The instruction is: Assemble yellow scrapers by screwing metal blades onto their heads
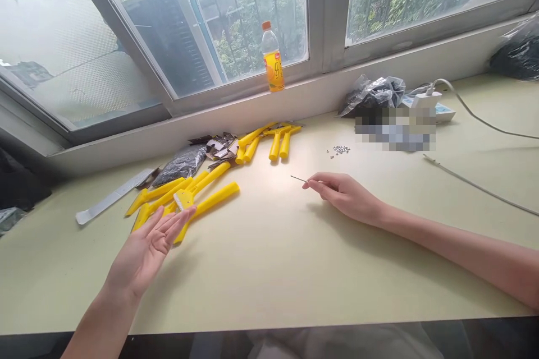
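Note:
My left hand [154, 241] is palm up with its fingers stretched out, over the near side of a pile of yellow scrapers [217, 199]. Its fingertips overlap the head of one scraper [184, 199]; whether they touch it, I cannot tell. My right hand [341, 193] pinches a thin dark metal rod [298, 178] between thumb and fingers, the tip pointing left. Beyond that hand lies a small scatter of tiny silver metal parts [341, 150], perhaps screws or nuts. More yellow scrapers [274, 143] rest farther back, near the window ledge.
A black plastic-wrapped bundle [181, 164], crumpled packaging [223, 147] and a long white strip [113, 196] lie at the left. An orange drink bottle [274, 61] stands on the sill. Toward the right are a bagged black bundle [373, 95], a white charger [425, 100] and a grey cable [484, 188].

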`<control>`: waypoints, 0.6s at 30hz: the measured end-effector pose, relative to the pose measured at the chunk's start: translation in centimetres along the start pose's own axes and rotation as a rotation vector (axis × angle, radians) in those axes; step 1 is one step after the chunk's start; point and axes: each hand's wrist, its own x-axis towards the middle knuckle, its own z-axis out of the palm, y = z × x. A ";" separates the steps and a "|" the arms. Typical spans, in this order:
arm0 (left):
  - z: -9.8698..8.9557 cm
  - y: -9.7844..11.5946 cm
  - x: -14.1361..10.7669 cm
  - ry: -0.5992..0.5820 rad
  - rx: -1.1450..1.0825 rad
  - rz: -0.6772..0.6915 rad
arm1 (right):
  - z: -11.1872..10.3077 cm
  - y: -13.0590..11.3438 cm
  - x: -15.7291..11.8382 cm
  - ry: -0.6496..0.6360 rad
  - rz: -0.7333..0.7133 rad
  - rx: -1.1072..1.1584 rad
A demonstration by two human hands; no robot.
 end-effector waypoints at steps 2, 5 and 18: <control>-0.7 0.3 -1.9 -0.033 0.091 0.012 | 0.0 0.1 0.0 0.035 -0.005 0.015; 0.0 -0.7 -4.3 -0.105 0.398 0.139 | 0.0 0.5 0.1 0.073 -0.026 -0.010; 23.6 -13.5 7.5 -0.123 1.747 1.120 | -3.2 4.3 2.6 0.241 -0.168 -0.389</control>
